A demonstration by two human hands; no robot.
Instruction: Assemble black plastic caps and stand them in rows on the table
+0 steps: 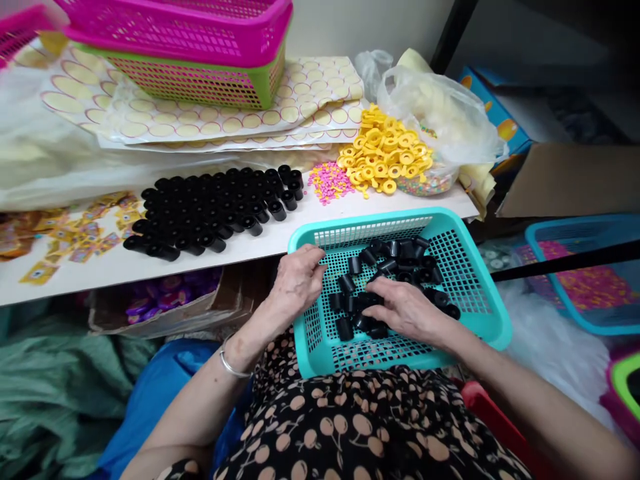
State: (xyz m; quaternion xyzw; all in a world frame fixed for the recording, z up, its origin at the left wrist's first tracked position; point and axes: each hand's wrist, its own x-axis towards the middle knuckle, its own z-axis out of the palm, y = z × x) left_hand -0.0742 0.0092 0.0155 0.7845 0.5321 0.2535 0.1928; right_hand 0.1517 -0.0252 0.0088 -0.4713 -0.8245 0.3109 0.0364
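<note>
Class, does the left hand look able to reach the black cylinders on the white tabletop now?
Probably yes: the left hand is by the left rim of the teal basket, and nothing visible blocks its way to the black cylinders.

My black cherry-print garment (345, 427) and silver bangle (231, 369)
The garment I wear has a black ground, scattered with tan, round cherries on thin stems with small leaves. The same print shows on my left sleeve (184, 469). The bangle is a slim, shiny band around my left wrist; both my forearms are uncovered, and my left hand (299, 277) and right hand (403, 312) are bare.
</note>
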